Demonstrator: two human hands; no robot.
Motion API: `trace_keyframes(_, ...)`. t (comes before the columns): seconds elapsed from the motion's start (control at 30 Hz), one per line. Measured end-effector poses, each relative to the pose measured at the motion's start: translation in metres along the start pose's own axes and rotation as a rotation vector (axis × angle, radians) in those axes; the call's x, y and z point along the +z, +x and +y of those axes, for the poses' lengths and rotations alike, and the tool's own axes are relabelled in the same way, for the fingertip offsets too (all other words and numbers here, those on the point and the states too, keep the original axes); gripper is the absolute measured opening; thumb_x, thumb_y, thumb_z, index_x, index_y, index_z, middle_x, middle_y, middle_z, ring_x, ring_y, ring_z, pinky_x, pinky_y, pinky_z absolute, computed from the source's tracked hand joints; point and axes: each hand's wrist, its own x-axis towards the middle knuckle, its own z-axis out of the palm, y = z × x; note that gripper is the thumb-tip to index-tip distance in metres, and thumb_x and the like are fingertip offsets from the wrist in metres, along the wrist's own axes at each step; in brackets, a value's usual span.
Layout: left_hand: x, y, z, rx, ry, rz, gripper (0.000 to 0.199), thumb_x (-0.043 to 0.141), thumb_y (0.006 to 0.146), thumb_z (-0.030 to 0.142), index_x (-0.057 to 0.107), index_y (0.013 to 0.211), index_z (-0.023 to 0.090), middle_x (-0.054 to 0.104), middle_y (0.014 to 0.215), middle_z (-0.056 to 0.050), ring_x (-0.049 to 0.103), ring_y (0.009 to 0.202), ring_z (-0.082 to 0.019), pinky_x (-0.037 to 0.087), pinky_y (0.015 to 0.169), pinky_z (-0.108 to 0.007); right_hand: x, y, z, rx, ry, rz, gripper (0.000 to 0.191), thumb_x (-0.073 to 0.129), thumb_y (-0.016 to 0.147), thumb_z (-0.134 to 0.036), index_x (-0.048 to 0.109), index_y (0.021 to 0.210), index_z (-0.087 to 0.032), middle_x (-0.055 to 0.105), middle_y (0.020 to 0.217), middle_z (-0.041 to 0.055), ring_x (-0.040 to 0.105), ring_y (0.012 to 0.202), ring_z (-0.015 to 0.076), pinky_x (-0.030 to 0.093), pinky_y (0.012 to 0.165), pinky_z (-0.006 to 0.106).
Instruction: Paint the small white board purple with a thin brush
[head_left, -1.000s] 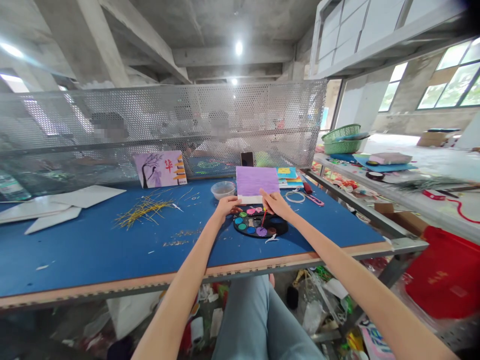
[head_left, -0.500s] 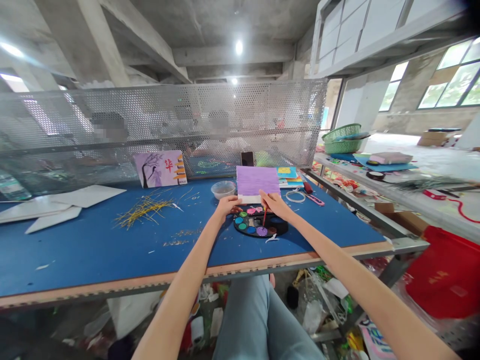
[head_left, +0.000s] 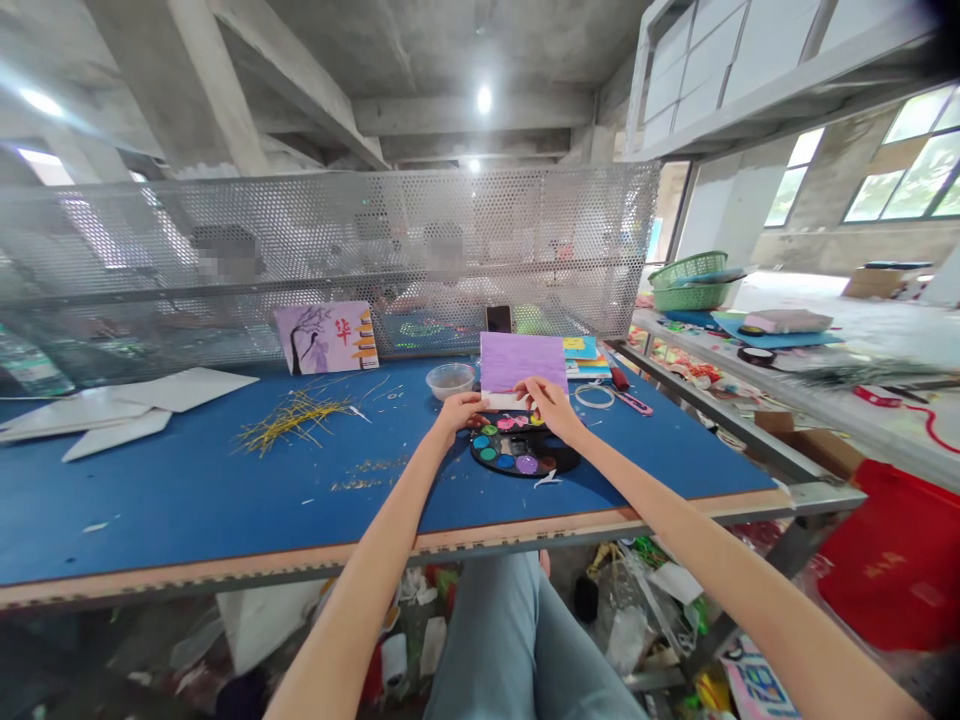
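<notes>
A purple-painted card (head_left: 523, 358) with a bare white strip along its lower edge lies in front of me. My left hand (head_left: 459, 414) has bent fingers at the card's lower left corner, holding it. Over the lower right part of the card, my right hand (head_left: 553, 408) pinches a paintbrush, mostly hidden by the fingers, near the white strip. Below both hands sits a black paint palette (head_left: 480, 466) with wells of green, blue, purple, pink and other colours. A clear plastic bowl (head_left: 450, 380) stands just beyond my left hand.
A finished-looking painted picture (head_left: 328, 338) leans on the perforated metal screen (head_left: 420, 250). Yellow sticks (head_left: 292, 425) and white boards (head_left: 180, 390) lie left. To the right are a tape roll (head_left: 595, 396), a pink cutter (head_left: 634, 402) and papers. A phone (head_left: 499, 318) stands behind the card.
My right hand has lifted the paintbrush from the palette's purple well up to the card's lower part. My left hand stays at the card's corner. The view has shifted slightly.
</notes>
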Motion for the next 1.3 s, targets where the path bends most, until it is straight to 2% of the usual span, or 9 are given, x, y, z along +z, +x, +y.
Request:
trace_keyframes(0.23,0.0008,-0.0006,0.0,0.004,0.005,0.0,0.025,0.06,0.093,0.032,0.062,0.109,0.013,0.066,0.1,-0.005,0.065,0.08,-0.014,0.057,0.071,-0.032,0.0017,-0.0004,0.0043,-0.045,-0.065,-0.054,0.049,0.041,0.091,-0.061,0.064,0.098,-0.019,0.065,0.087,0.0047,0.054,0.065,0.0117,0.041,0.047,0.02)
trace_keyframes(0.67,0.0006,-0.0014,0.0003,0.005,0.014,0.005,0.025,0.06,0.093,0.033,0.062,0.109,0.013,0.066,0.1,-0.005,0.065,0.081,-0.015,0.056,0.072,-0.033,0.0011,0.0005,0.0071,-0.073,-0.134,-0.015,0.048,0.035,0.094,-0.058,0.062,0.097,-0.018,0.065,0.088,0.0042,0.055,0.063,0.0106,0.044,0.054,0.022)
trace_keyframes(1.3,0.0001,-0.0001,-0.0006,0.0,0.032,0.003,0.025,0.06,0.093,0.031,0.061,0.111,0.013,0.065,0.102,-0.006,0.064,0.082,-0.015,0.057,0.071,-0.032,0.0028,-0.0006,0.0054,-0.068,-0.14,-0.021,0.045,0.034,0.095,-0.055,0.061,0.098,-0.019,0.065,0.09,0.0041,0.056,0.059,0.0102,0.042,0.05,0.022)
